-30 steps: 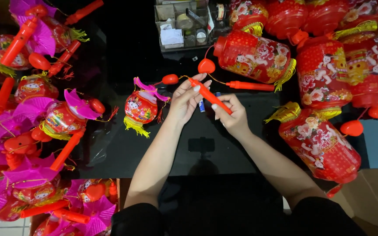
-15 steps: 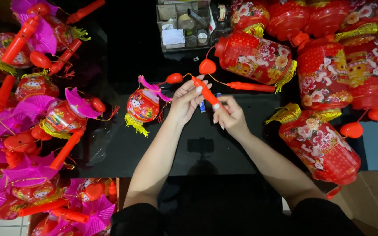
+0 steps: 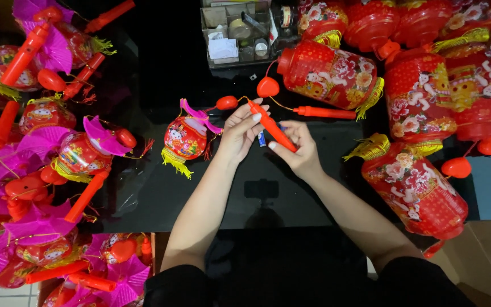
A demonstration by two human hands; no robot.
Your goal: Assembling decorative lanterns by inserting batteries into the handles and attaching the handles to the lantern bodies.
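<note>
Both hands pinch one slim orange-red plastic stick (image 3: 273, 126) at frame centre: left hand (image 3: 240, 133) grips its upper end, right hand (image 3: 299, 149) its lower end. A thin cord joins it to a small round lantern (image 3: 184, 138), glossy red with pink fins and yellow fringe, lying just left on the shiny black table (image 3: 160, 187).

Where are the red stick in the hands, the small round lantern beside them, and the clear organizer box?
red stick (image 3: 273, 126), head view, middle of its shaft between the hands.
small round lantern (image 3: 184, 138), head view, its painted belly.
clear organizer box (image 3: 203, 34), head view, its left wall.
</note>
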